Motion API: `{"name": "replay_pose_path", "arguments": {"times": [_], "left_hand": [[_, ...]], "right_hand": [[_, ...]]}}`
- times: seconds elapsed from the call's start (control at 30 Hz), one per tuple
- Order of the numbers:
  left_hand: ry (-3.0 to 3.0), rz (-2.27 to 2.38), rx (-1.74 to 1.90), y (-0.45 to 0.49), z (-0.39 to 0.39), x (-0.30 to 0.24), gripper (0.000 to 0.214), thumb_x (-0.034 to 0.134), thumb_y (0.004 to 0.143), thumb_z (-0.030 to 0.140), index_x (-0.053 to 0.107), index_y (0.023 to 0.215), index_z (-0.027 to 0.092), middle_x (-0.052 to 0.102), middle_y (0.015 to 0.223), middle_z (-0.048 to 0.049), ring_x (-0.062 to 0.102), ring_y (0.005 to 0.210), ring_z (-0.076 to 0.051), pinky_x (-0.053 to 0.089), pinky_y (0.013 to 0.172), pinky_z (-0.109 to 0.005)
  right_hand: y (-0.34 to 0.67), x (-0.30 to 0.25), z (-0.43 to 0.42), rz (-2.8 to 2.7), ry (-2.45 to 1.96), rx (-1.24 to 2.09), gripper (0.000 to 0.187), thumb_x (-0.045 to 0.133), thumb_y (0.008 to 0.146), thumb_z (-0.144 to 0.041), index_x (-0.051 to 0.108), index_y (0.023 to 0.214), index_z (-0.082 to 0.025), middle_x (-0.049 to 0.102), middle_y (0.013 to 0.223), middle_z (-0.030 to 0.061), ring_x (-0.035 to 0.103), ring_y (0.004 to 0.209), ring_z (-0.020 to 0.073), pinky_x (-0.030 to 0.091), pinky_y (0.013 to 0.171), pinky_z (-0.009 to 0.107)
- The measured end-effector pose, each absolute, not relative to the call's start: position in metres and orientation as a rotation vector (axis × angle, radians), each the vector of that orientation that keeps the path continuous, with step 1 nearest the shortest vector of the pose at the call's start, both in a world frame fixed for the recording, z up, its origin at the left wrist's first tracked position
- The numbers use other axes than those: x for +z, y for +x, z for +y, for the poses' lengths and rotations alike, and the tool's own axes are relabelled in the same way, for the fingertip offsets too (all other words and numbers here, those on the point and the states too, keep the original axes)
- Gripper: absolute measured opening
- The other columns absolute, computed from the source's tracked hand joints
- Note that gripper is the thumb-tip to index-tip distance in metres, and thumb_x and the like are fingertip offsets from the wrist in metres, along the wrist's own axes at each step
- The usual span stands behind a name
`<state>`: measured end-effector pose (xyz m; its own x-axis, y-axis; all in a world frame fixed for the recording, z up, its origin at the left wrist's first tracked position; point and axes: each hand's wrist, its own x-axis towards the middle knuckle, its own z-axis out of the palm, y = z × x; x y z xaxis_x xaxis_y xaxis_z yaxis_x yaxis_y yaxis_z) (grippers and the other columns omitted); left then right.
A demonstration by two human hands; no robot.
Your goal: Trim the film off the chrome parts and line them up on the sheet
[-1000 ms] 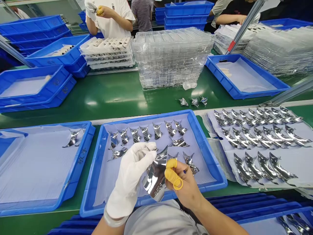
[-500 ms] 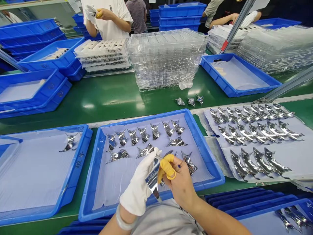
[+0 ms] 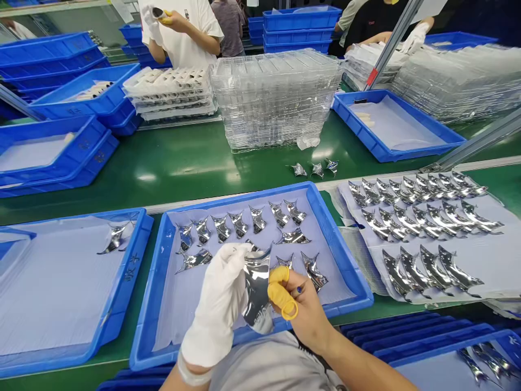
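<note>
A shiny curved chrome part [image 3: 258, 290] is held up over the near side of a blue tray [image 3: 148, 304]. My left hand [image 3: 217, 301], in a white glove, grips its left edge. On the opposite edge, my right hand [image 3: 299, 304] pinches it with fingers in yellow finger cots; the rest of this hand is bare. Several similar chrome parts [image 3: 257, 219] lie on the tray's white lining, mostly along its far side. Another chrome part [image 3: 314, 270] lies just beyond my right hand. My gloved hand partly hides one part behind it.
To the right, rows of chrome parts [image 3: 423, 222] lie on a white sheet. A lined blue tray [image 3: 138, 255] stands at left. Across the green bench [image 3: 175, 157] are stacked clear plastic trays [image 3: 277, 103] and a co-worker [image 3: 183, 27]. A metal post [image 3: 393, 43] slants at right.
The held chrome part has turned so its broad face shows. My left hand has shifted left and down, and my right hand slightly right. The co-worker opposite now holds up a dark-ended piece.
</note>
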<state>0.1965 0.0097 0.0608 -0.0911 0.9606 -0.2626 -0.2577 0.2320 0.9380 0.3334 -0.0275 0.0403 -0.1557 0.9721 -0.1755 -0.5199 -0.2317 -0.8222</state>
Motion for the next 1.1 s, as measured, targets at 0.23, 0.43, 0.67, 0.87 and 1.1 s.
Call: {"name": "replay_pose_path", "arguments": {"times": [0.23,0.43,0.67,0.87,1.1], "left_hand": [[0.705,1.228,1.201,0.188,0.005,0.065,0.025,0.088,0.078,0.039,0.073,0.088,0.022,0.077,0.081,-0.0013,0.068,0.058,-0.014,0.052,0.049,-0.023],[0.857,1.314,1.311,0.183,0.002,0.063,0.023,0.092,0.072,0.034,0.078,0.086,0.022,0.081,0.097,-0.0043,0.074,0.079,-0.019,0.058,0.062,-0.024],[1.098,1.293,1.364,0.183,-0.003,0.059,0.016,0.087,0.080,0.028,0.081,0.095,0.027,0.081,0.103,-0.0024,0.073,0.109,-0.022,0.057,0.099,-0.031],[1.159,1.367,1.274,0.183,-0.006,0.057,0.024,0.083,0.085,0.036,0.082,0.106,0.026,0.080,0.114,-0.0062,0.073,0.110,-0.024,0.055,0.103,-0.034],[1.085,1.173,1.196,0.168,-0.003,0.047,0.020,0.077,0.090,0.038,0.081,0.104,0.024,0.080,0.100,-0.0097,0.075,0.102,-0.029,0.059,0.095,-0.040]], "right_hand": [[0.336,0.032,-0.030,-0.834,-0.906,1.629,0.048,0.076,0.087,-0.060,0.055,0.070,-0.021,0.031,0.056,-0.0092,0.021,0.051,0.0090,0.019,0.048,0.025],[0.339,0.032,-0.030,-0.974,-0.961,1.539,0.046,0.069,0.093,-0.059,0.055,0.070,-0.022,0.035,0.058,-0.0072,0.024,0.053,0.0111,0.022,0.049,0.026],[0.344,0.032,-0.028,-1.322,-0.997,1.156,0.033,0.058,0.102,-0.034,0.055,0.071,-0.023,0.045,0.061,-0.0047,0.034,0.054,0.0128,0.033,0.055,0.028],[0.347,0.020,-0.035,-1.656,-1.047,0.655,0.019,0.060,0.099,-0.021,0.069,0.082,-0.023,0.066,0.068,0.0048,0.051,0.054,0.0182,0.041,0.054,0.032],[0.353,0.028,-0.031,-1.443,-1.113,1.203,0.029,0.050,0.108,-0.040,0.072,0.111,-0.021,0.066,0.070,0.0016,0.056,0.060,0.0172,0.047,0.058,0.029]]}}
